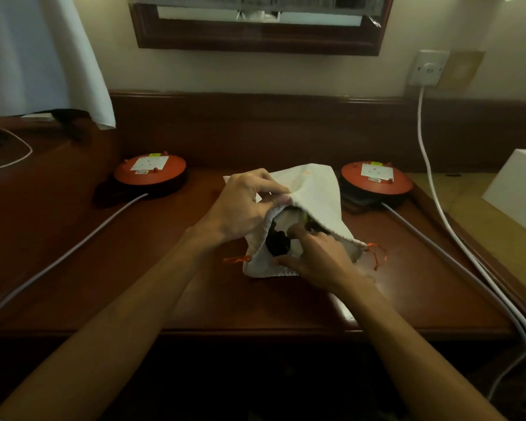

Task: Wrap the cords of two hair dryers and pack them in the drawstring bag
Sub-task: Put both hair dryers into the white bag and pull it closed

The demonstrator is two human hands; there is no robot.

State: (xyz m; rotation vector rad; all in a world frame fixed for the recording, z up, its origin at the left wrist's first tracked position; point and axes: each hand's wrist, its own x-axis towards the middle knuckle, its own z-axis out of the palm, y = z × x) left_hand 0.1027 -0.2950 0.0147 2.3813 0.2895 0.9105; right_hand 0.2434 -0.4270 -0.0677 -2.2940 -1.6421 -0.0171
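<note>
A white drawstring bag (pixel 313 189) with orange cords (pixel 377 256) lies in the middle of the dark wooden desk (pixel 134 268), its mouth facing me. My left hand (pixel 243 205) pinches the upper edge of the mouth and lifts it open. My right hand (pixel 316 256) reaches into the mouth, fingers on a black object (pixel 278 243) inside, likely a hair dryer. Most of what the bag holds is hidden by the cloth.
Two round orange socket units (pixel 150 171) (pixel 377 180) sit at the back left and right, each with a grey cable (pixel 73 250) running off the desk. A white cable (pixel 432 177) hangs from a wall socket (pixel 429 68). A white box (pixel 520 192) stands at right.
</note>
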